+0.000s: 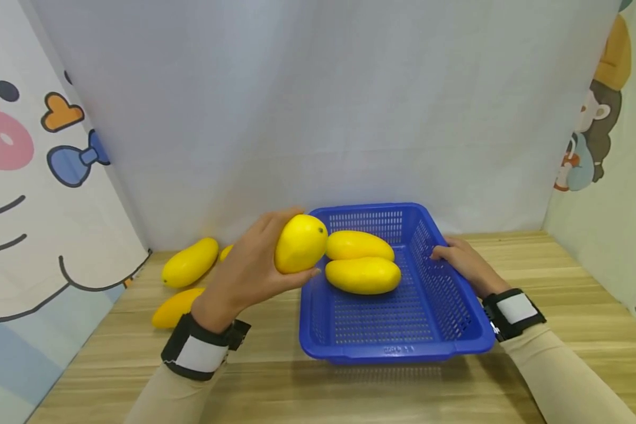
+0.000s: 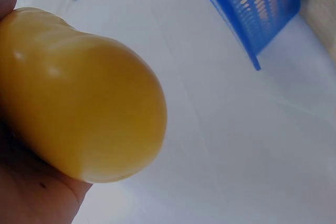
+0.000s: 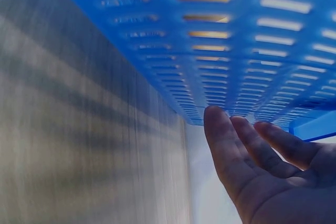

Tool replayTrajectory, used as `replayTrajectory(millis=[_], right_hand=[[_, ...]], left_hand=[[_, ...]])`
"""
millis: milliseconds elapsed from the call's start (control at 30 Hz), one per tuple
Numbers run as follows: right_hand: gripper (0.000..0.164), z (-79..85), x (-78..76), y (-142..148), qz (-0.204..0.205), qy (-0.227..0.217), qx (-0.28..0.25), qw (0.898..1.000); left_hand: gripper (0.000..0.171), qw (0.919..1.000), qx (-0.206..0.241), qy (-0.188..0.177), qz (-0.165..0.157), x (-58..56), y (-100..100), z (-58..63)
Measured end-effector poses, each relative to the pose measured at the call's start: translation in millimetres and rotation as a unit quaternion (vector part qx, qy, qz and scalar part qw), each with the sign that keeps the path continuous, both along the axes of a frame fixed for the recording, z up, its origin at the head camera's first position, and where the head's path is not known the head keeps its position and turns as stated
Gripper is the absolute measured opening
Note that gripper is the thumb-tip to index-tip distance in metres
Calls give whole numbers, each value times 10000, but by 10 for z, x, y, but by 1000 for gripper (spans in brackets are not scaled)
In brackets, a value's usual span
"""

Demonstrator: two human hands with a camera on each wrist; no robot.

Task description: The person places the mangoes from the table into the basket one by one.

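Note:
My left hand (image 1: 251, 259) grips a yellow mango (image 1: 302, 244), held up at the left rim of a blue plastic basket (image 1: 381, 351). In the left wrist view the held mango (image 2: 89, 98) fills the left side, with the palm beneath it. Two more mangoes, a rear one (image 1: 359, 245) and a front one (image 1: 363, 275), lie side by side in the basket. My right hand (image 1: 466, 265) holds the basket's right side, thumb over the rim. Its fingers (image 3: 223, 145) lie along the slotted outer wall in the right wrist view.
On the wooden table (image 1: 106, 371), left of the basket, lie a mango (image 1: 191, 263) at the back and another (image 1: 175, 309) nearer, partly behind the left wrist. A further yellow piece (image 1: 225, 252) peeks out behind the left hand. A white curtain (image 1: 323, 118) hangs behind.

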State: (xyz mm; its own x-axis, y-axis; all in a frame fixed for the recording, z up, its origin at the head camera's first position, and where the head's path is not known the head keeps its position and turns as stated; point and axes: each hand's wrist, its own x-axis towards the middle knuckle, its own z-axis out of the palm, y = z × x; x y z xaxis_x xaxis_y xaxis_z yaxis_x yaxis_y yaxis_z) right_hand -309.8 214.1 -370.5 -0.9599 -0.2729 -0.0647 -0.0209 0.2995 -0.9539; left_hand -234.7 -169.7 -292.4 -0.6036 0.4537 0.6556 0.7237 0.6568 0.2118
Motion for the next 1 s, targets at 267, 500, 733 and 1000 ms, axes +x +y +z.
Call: replayTrajectory(millis=[267, 500, 733, 1000], right_hand=[[53, -7, 1, -3, -4, -3, -34, 10000], [51, -10, -2, 7, 17, 28, -11, 10000], [49, -11, -3, 5, -5, 10, -72, 10000], [48, -16, -10, 4, -40, 78, 13, 10000]], left_hand=[[82, 9997, 139, 36, -208, 8, 77, 67], [81, 9996, 162, -34, -250, 17, 87, 70], [82, 9986, 309, 75, -423, 5, 187, 103], [81, 9974, 324, 112, -634, 4, 329, 147]])
